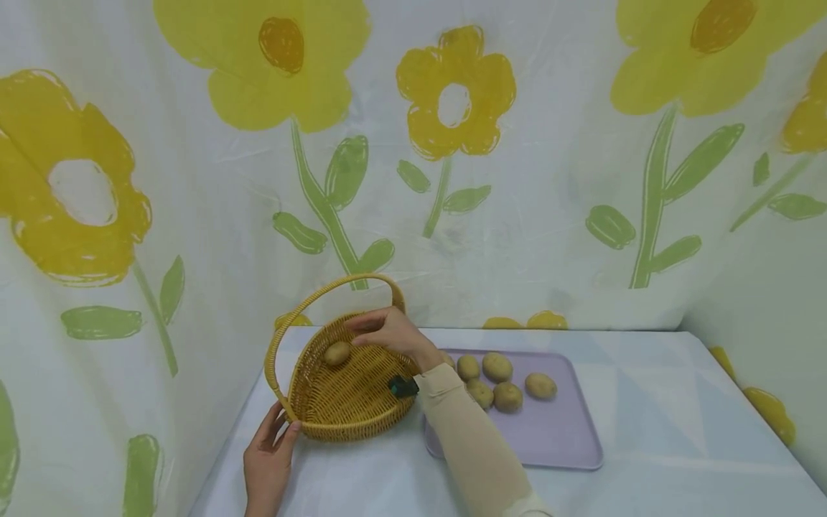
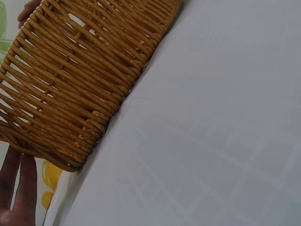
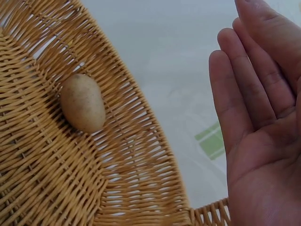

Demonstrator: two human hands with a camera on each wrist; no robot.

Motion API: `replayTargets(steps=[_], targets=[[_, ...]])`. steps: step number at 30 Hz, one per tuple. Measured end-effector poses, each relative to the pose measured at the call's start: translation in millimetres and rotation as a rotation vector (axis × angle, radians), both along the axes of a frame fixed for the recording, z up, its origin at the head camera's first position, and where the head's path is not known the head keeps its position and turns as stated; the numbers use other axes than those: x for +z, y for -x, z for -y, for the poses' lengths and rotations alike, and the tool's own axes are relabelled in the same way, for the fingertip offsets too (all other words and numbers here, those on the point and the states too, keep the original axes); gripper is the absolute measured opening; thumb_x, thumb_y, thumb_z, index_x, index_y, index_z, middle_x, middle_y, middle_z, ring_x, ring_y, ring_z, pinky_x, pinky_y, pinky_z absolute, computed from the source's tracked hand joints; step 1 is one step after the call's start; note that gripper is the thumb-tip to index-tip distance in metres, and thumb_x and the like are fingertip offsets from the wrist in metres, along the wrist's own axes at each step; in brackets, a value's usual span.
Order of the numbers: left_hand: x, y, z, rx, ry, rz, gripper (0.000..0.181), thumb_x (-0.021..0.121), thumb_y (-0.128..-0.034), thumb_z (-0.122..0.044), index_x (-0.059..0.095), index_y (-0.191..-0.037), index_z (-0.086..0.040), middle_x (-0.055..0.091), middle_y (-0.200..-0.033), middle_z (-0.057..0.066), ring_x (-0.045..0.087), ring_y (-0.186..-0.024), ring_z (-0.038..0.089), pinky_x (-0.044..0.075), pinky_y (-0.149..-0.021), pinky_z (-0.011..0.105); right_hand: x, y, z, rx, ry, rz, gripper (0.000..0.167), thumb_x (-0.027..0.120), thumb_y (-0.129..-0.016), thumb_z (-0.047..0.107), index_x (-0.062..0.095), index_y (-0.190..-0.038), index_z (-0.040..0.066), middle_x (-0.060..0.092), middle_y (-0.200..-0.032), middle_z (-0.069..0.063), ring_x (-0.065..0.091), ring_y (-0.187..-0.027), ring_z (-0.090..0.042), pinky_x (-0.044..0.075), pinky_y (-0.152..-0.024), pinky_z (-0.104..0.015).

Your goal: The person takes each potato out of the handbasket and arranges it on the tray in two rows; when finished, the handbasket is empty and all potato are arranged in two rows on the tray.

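A brown wicker basket (image 1: 352,431) with a tall arched handle stands on the table, one potato (image 1: 337,353) lying inside against its far left wall. My left hand (image 1: 268,456) holds the basket's near left end at the foot of the handle; the woven side fills much of the left wrist view. Over the basket is my right hand (image 1: 390,332), fingers extended and nothing in them. In the right wrist view its palm (image 3: 268,165) faces the camera, apart from the potato (image 3: 83,103).
A lilac tray (image 1: 543,441) to the right of the basket carries several potatoes (image 1: 507,397), partly hidden by my right forearm. A small dark device (image 1: 403,387) sits at my right wrist. Behind the table (image 1: 685,431) hangs a flower-printed curtain (image 1: 530,215).
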State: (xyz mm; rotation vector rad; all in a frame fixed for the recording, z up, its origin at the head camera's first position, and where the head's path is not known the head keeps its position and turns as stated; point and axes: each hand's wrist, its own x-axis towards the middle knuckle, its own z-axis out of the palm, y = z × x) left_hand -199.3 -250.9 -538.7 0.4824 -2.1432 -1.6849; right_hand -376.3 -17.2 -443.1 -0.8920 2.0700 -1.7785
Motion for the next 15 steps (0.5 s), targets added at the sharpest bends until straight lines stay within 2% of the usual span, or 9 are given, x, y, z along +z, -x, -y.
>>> replayTargets(steps=[3,8,11,15], targets=[[-0.8,0.6,0.1,0.006,-0.002,-0.01,0.062,0.073,-0.0966,-0.024,0.048,-0.152,-0.008,0.049,-0.155,0.016,0.046,-0.11,-0.021,0.047,-0.088,-0.007,-0.3,3.8,4.6,0.007,-0.025,-0.025,0.037,0.077,-0.091,0.01,0.071,-0.127,0.004,0.072,-0.128,-0.013,0.069,-0.12,-0.024,0.062,-0.099,-0.028],[-2.8,2.2,-0.2,0.014,-0.024,-0.026,0.06,0.073,-0.0962,-0.02,0.05,-0.151,-0.009,0.05,-0.155,0.016,0.049,-0.111,-0.02,0.05,-0.088,-0.004,-2.7,11.7,12.6,-0.029,-0.075,-0.057,0.037,0.08,-0.09,0.019,0.074,-0.125,0.01,0.075,-0.124,-0.006,0.071,-0.115,-0.018,0.062,-0.099,-0.027],[-3.9,1.8,0.7,0.01,-0.017,-0.022,0.061,0.073,-0.0961,-0.022,0.05,-0.151,-0.009,0.049,-0.155,0.017,0.049,-0.111,-0.019,0.05,-0.088,-0.004,-4.6,13.3,15.9,-0.05,-0.089,-0.031,0.037,0.081,-0.089,0.021,0.074,-0.125,0.012,0.076,-0.123,-0.003,0.071,-0.112,-0.012,0.061,-0.1,-0.028],[-4.2,1.3,0.8,0.008,-0.007,-0.003,0.062,0.073,-0.0967,-0.025,0.049,-0.152,-0.01,0.049,-0.156,0.015,0.049,-0.114,-0.016,0.05,-0.088,-0.004,-7.7,13.7,19.2,-0.046,-0.073,0.012,0.037,0.08,-0.089,0.018,0.074,-0.125,0.01,0.075,-0.124,-0.005,0.07,-0.113,-0.014,0.06,-0.103,-0.03]])
